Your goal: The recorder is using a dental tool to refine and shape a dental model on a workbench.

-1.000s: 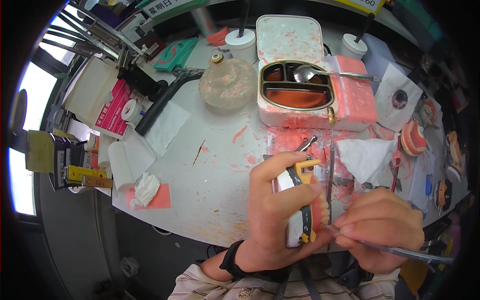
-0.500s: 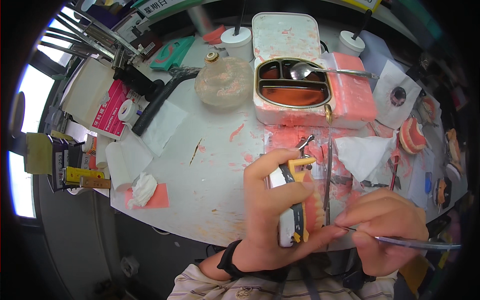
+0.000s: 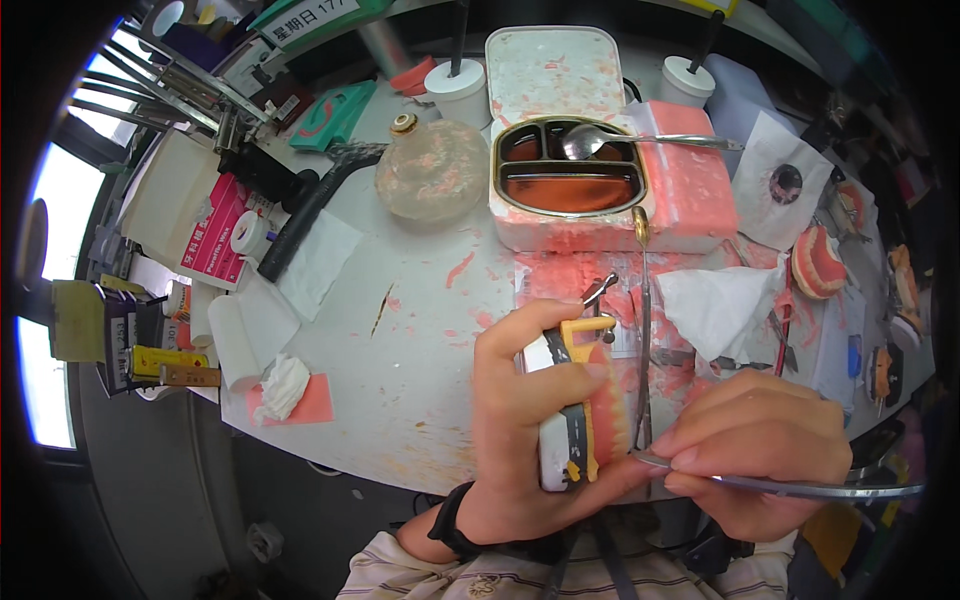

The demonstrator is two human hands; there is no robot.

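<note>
My left hand (image 3: pixel 500 415) is wrapped around a dental articulator (image 3: pixel 582 340) with yellow and black parts and a white base. Mounted in it, a denture model (image 3: pixel 603 415) shows pink wax gum and a row of pale teeth facing right. My right hand (image 3: pixel 765 435) pinches a slim metal carving tool (image 3: pixel 820 490), its handle running out to the right. The tool's small flat tip lies just below and right of the teeth, close to my left hand's lowest digit; I cannot tell whether it touches. A long wax spatula (image 3: pixel 643 290) leans from the wax pot, partly behind the hands.
A wax pot (image 3: pixel 570 222) with red liquid holds a resting spoon (image 3: pixel 590 142). Left of it stands a round glass jar (image 3: pixel 430 172). A crumpled tissue (image 3: pixel 283 388) lies front left, a white cloth (image 3: pixel 715 305) at right, near another pink denture model (image 3: pixel 818 262).
The carving tool's tip has moved left toward the teeth and turned to show its flat blade. My right hand has shifted slightly left. The whole view has shifted a little too.
</note>
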